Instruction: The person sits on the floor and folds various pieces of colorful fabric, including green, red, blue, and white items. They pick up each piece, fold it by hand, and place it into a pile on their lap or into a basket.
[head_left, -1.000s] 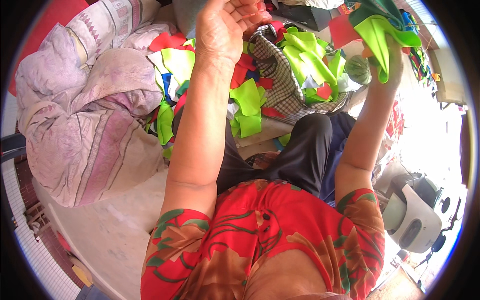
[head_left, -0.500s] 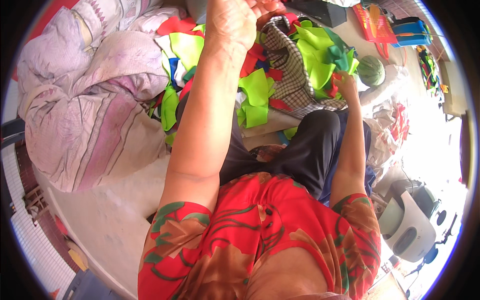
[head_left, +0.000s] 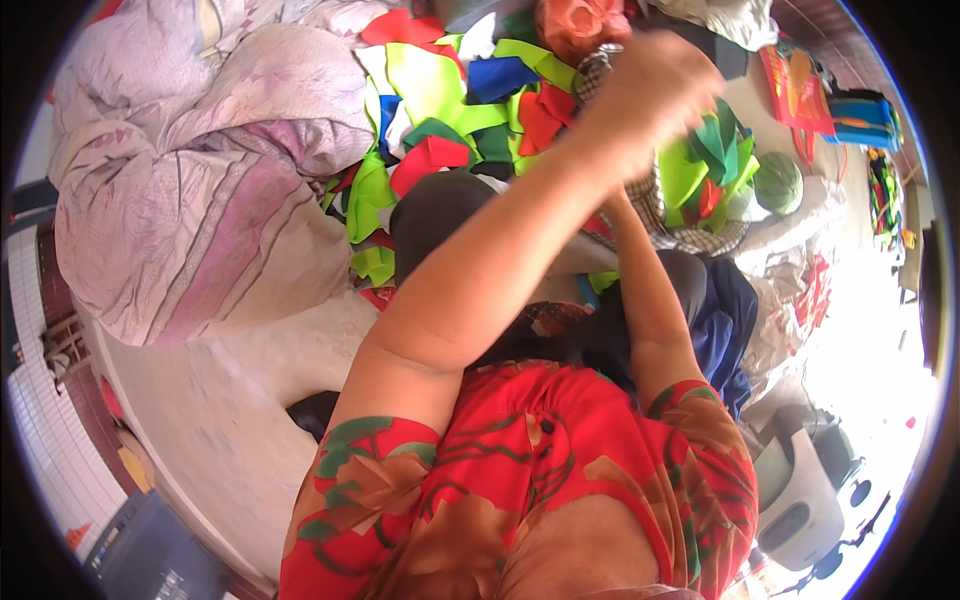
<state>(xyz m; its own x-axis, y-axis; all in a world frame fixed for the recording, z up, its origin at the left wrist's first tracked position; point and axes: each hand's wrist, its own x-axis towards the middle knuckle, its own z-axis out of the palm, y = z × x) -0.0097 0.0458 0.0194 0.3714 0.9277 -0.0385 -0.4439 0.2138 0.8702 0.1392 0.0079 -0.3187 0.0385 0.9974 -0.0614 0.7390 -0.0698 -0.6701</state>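
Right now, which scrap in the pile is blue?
The blue scrap near the pile's top, left of the left hand; those around it are green, red or white.

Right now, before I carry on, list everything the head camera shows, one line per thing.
fabric scraps: many, neon yellow-green, red, blue and green, heaped at top centre
checked cloth: one, brown and white, under the hands beside the scraps
quilt: one, pink and white, bundled at upper left
green round thing: one, right of the scraps, kind unclear
orange bag: one, top edge
white machine: one, lower right, kind unclear
red sheet: one, upper right
dark cloth: one, black and navy, on the lap
left hand: raised over the scraps, blurred, grip unclear
right hand: mostly hidden behind the left forearm
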